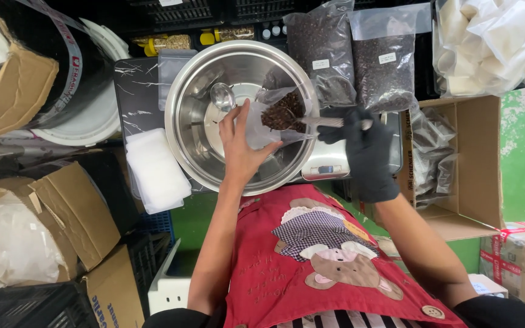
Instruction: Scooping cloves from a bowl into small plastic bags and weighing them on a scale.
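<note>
Red apron, nearest the camera: sewn-on bear patch, worn by the person whose arms reach forward.

Left hand, bare: grasps a small clear pouch by its lower edge, fingers spread along the side. The pouch is tilted mouth-up over the steel bowl, likely so that any spill falls in the bowl. It is partly filled with dark brown bits, perhaps a spice; the kind cannot be told.

Right hand, in a black glove: clenched on the handle of a metal scoop, its tip at the mouth of the pouch. The glove probably keeps skin off the goods.

Steel bowl: wide, shiny, nearly empty; a second small metal scoop lies inside near the far wall.

Scale: grey, with a small display, showing just past the bowl's right edge, partly under it.

White foam pad: left of the bowl, at the edge of the dark marbled surface.

Open cardboard box, right: holds filled clear pouches, within easy reach of the gloved hand.

Two big clear bags, far side: dark contents, white labels, stood upright against black crates.

Bag of white packets, far right corner.

Cardboard boxes, left: loose plastic wrap inside.
</note>
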